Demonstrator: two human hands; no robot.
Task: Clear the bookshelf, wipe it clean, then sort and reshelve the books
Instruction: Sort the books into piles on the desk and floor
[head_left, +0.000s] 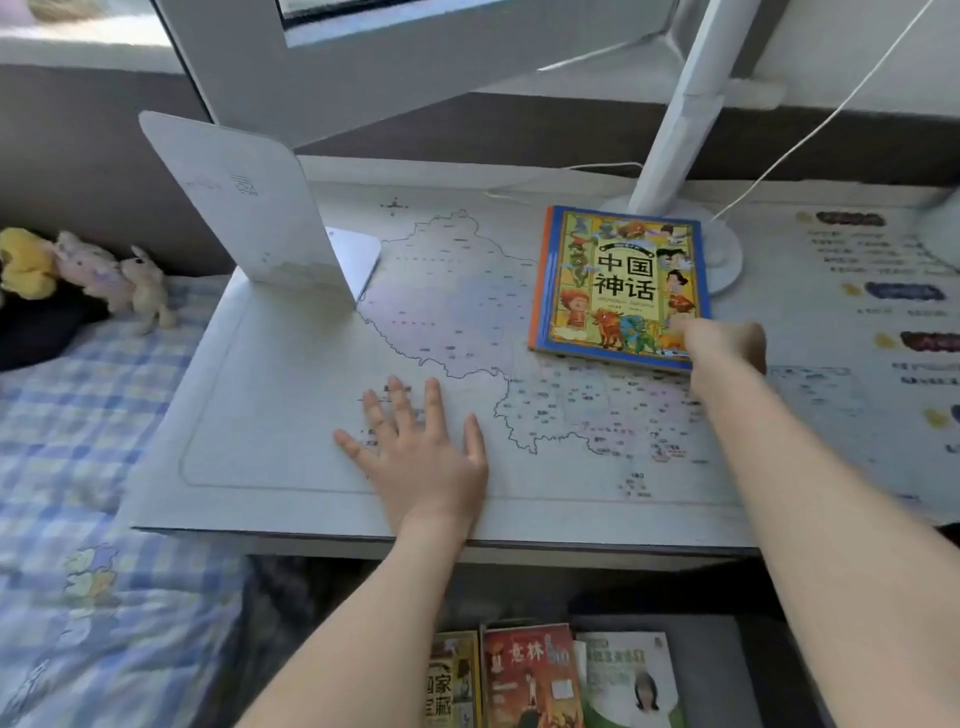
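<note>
Colourful book (618, 280) lies flat on the desk (291, 415), partly over the lamp base (724, 254).
Its long axis runs away from the person, spine to the left, title upright. The right hand (724, 345) holds its near right corner; the left hand (421, 452) presses the desk, fingers wide.

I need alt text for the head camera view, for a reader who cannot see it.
A person's right hand holds the near corner of a colourful book lying on a desk covered by a map mat, while the left hand rests flat on the mat. A white bookend stands at the back left, and more books lie below the desk.
</note>
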